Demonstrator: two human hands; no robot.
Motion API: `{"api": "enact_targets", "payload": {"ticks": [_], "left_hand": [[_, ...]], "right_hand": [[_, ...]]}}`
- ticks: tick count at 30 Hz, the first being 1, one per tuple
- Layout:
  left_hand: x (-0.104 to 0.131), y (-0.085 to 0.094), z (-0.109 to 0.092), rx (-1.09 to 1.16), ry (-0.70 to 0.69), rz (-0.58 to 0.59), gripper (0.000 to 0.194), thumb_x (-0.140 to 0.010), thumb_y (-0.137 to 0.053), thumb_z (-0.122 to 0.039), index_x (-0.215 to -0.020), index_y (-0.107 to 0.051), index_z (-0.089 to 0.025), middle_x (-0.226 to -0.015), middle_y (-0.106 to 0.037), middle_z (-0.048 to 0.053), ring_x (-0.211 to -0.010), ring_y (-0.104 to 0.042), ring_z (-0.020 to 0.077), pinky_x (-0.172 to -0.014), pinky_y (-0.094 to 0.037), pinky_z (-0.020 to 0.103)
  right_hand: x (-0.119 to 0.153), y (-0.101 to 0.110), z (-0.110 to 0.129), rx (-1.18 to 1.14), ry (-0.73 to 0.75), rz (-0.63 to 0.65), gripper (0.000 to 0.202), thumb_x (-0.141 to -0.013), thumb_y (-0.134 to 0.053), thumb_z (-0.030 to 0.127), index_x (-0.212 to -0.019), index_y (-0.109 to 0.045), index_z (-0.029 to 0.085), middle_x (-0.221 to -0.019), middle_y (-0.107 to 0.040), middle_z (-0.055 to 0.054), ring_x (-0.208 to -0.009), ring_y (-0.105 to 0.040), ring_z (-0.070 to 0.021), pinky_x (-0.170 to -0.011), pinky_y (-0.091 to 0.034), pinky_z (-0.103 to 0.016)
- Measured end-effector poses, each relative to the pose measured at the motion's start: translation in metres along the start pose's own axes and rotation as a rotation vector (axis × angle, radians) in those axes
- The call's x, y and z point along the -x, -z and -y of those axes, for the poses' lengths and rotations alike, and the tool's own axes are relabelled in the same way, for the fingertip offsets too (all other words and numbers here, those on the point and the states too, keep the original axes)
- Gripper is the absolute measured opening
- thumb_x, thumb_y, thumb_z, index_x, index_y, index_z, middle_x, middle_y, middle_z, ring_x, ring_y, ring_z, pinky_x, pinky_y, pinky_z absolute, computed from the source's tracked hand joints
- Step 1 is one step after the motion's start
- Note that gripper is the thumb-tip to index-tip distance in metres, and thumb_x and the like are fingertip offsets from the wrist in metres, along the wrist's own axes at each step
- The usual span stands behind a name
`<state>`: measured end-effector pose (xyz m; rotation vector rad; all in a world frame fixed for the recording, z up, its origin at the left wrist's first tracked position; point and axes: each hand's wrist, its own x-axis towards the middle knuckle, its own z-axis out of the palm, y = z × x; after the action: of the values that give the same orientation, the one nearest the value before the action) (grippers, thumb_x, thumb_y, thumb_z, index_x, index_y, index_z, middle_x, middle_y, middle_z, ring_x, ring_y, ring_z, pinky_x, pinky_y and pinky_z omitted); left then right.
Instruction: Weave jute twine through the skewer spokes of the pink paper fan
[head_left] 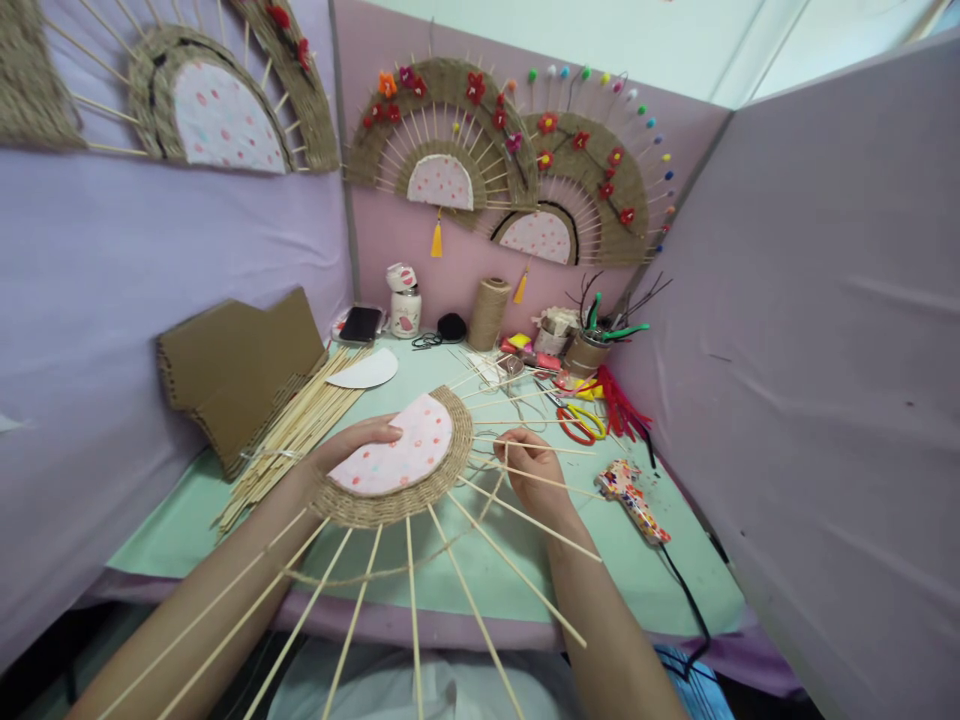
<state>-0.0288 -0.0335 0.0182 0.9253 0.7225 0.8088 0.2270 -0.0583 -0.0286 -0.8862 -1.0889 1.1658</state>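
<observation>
A half-round fan frame (409,455) has a pale dotted fabric centre edged by a woven twine band (375,508). Thin wooden sticks (415,610) spread outward from that band. My left hand (349,448) grips the fan by its straight side, thumb lying on the fabric. At the right, the fingers of my right hand (531,468) are pinched together among the sticks on a strand of jute twine (491,495). The strand hangs in a loose curve across the lower sticks toward the left. The fingers of my left hand behind the fan are hidden.
Left on the table are folded cardboard (240,370), a stick bundle (292,435) and a white half-disc (367,370). Behind stands a twine spool (489,312). To the right lie scissors (581,422) and a patterned glue gun (634,500) with its cord. Finished fans (442,90) hang on the partition.
</observation>
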Motion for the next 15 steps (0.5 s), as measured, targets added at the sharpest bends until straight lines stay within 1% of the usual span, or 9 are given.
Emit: {"api": "enact_targets", "payload": {"ticks": [4, 9, 12, 15], "left_hand": [[-0.001, -0.0009, -0.0018, -0.027, 0.078, 0.042, 0.049, -0.07, -0.062, -0.019, -0.116, -0.056, -0.007, -0.08, -0.07, 0.011, -0.059, -0.06, 0.016, -0.053, -0.042, 0.024], [-0.0017, -0.0004, -0.0039, -0.043, 0.102, 0.039, 0.049, -0.067, -0.063, -0.022, -0.114, -0.058, -0.01, -0.08, -0.07, 0.011, -0.06, -0.061, 0.0175, -0.051, -0.041, 0.025], [-0.0017, 0.0012, -0.005, -0.052, 0.102, 0.02, 0.047, -0.067, -0.064, -0.023, -0.111, -0.058, -0.009, -0.077, -0.069, 0.011, -0.06, -0.06, 0.0174, -0.051, -0.041, 0.025], [-0.0031, 0.0032, -0.0057, -0.062, 0.1, -0.009, 0.043, -0.067, -0.064, -0.024, -0.107, -0.06, -0.01, -0.073, -0.068, 0.009, -0.058, -0.059, 0.0166, -0.052, -0.04, 0.025]], "right_hand": [[0.0008, 0.001, -0.0015, -0.055, 0.018, -0.009, 0.018, -0.067, -0.068, 0.036, -0.073, -0.063, 0.02, -0.065, -0.057, 0.001, -0.063, -0.05, -0.0126, -0.064, -0.039, -0.026], [-0.0001, 0.0008, -0.0039, -0.027, 0.032, -0.007, 0.016, -0.069, -0.068, 0.035, -0.073, -0.065, 0.02, -0.064, -0.057, 0.0, -0.064, -0.052, -0.0136, -0.066, -0.041, -0.028], [-0.0014, 0.0002, -0.0061, -0.008, 0.077, -0.053, 0.014, -0.07, -0.068, 0.033, -0.076, -0.067, 0.021, -0.076, -0.062, -0.001, -0.073, -0.055, -0.0146, -0.071, -0.042, -0.028], [-0.0022, 0.0002, -0.0073, -0.027, 0.068, -0.11, 0.02, -0.07, -0.068, 0.031, -0.089, -0.067, 0.025, -0.091, -0.064, -0.002, -0.081, -0.057, -0.0149, -0.073, -0.043, -0.028]]}}
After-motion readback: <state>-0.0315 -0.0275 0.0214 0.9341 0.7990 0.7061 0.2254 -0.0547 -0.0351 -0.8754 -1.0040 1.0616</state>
